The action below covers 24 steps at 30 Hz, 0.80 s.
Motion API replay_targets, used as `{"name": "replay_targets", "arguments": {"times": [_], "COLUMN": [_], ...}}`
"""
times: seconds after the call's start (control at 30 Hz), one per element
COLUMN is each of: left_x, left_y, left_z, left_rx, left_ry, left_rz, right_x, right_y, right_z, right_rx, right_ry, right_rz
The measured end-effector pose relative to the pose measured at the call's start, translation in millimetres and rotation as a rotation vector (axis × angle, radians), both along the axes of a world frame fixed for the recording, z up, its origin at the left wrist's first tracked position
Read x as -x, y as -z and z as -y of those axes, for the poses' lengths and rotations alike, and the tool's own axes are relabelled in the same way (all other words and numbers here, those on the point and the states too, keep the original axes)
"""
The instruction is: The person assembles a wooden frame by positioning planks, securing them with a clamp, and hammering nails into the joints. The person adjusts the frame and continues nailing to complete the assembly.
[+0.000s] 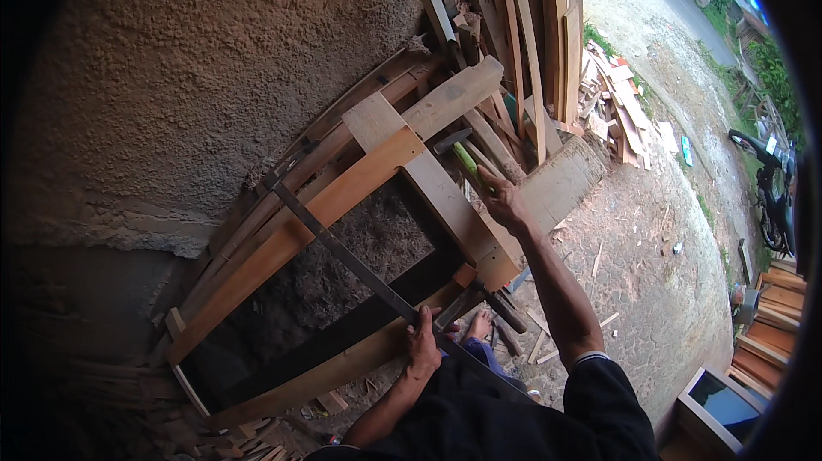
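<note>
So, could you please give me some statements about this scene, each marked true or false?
1. The right hand holds a hammer. True.
2. The hammer's handle is red. False: the handle is green.
3. A metal bar lies across the wooden frame. True.
4. The left hand is at the bar. True.
5. A motorcycle stands at the picture's left edge. False: the motorcycle is at the right.
</note>
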State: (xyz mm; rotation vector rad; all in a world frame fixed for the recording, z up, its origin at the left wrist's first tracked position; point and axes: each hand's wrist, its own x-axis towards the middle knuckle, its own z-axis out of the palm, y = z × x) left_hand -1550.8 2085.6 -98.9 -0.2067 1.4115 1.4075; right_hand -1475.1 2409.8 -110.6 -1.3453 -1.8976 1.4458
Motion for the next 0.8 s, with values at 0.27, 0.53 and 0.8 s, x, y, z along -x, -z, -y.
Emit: {"name": "replay_targets", "arguments": {"times": [0.27,0.53,0.8], "left_x": [1,0,0], "left_y": [-4,-1,-3], "left_z": [-2,-1,-1], "left_rx": [-0.009,0.011,0.019], "left_ry": [0.03,0.064,0.058], "left_rz": [-0.035,-0.041,-0.029], "right_x": [0,-16,-23], "right_y": [8,18,17], "right_z": [-1,1,13], "right_rx": [0.297,-0.07,-0.011], "right_ry": [0.301,-0.07,-0.077], "right_rz": [-0.233,-0.049,-0.05]}}
